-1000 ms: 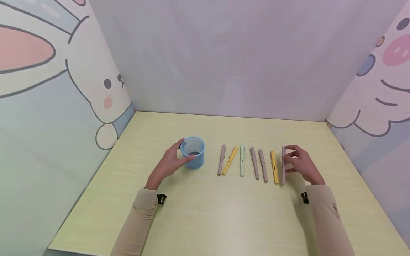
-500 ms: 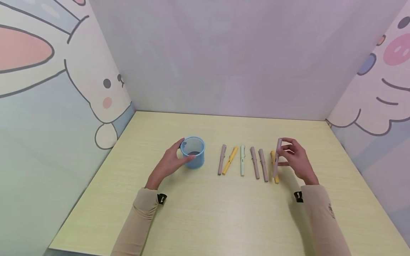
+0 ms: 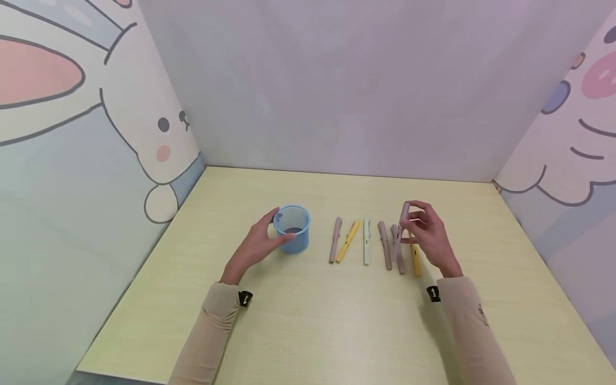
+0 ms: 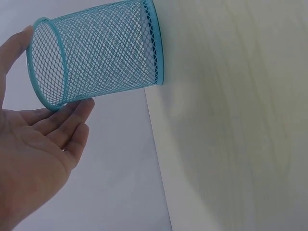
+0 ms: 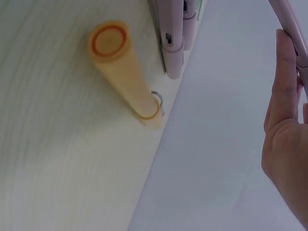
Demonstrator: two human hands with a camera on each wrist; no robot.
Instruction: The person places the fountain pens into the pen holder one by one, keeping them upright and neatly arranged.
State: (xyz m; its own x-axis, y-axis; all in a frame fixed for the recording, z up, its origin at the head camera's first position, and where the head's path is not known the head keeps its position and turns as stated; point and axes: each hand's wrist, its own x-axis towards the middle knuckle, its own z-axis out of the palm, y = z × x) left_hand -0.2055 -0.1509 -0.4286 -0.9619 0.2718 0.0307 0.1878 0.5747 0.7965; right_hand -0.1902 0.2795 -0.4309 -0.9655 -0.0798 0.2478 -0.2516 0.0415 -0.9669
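Note:
My left hand [image 3: 267,238] holds a blue mesh cup [image 3: 293,229] that stands upright on the table, thumb behind it and fingers in front. In the left wrist view the left hand [image 4: 53,118] touches the mesh cup [image 4: 96,55] near its rim. My right hand [image 3: 416,227] pinches a pink pen [image 3: 402,222] and holds it lifted and tilted above the row of pens. In the right wrist view the fingers [image 5: 284,96] lie along the pink pen [image 5: 294,30].
Several pens lie side by side on the pale wooden table [image 3: 337,321]: pink [image 3: 335,239], yellow [image 3: 347,241], mint [image 3: 366,241], pink [image 3: 384,245], pink [image 3: 400,263], yellow [image 3: 415,262]. Cartoon-printed walls close in three sides.
My right hand has picked the pink pen up from the right end of the row and carried it up and to the left. The left hand has stayed on the cup.

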